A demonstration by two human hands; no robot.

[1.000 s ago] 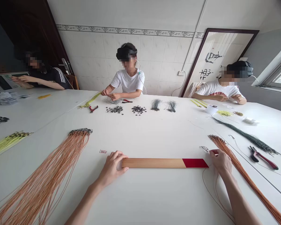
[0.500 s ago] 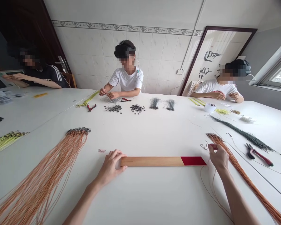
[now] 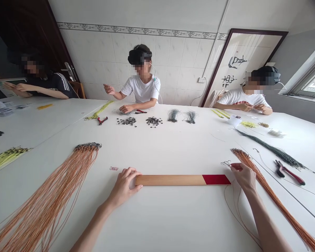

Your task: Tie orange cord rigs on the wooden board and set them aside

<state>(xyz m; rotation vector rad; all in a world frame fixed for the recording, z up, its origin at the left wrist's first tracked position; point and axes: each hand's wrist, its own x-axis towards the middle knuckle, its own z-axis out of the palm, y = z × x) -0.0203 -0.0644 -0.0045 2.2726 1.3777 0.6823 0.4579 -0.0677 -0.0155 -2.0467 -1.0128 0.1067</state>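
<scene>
A long wooden strip (image 3: pixel 170 180) with a red right end (image 3: pixel 215 179) lies flat across the white table (image 3: pixel 168 150) in front of me. My left hand (image 3: pixel 124 185) rests on its left end, fingers curled over the tip and pressing it down. My right hand (image 3: pixel 243 175) sits just past the red end, pinching the end of a thin orange wire with a small metal clip (image 3: pixel 227 163). The wire loops down along my right forearm (image 3: pixel 237 213).
A big fan of orange wires (image 3: pixel 49 196) lies at left, another bundle (image 3: pixel 270 192) at right. Red-handled pliers (image 3: pixel 288 171) and dark green wires (image 3: pixel 270 148) lie far right. Three people work at the table's far side, with black parts (image 3: pixel 154 121) and more pliers (image 3: pixel 103 120).
My right hand has shifted slightly left and up with the wire end. The person opposite has raised one hand off the table. The view tilted a little.
</scene>
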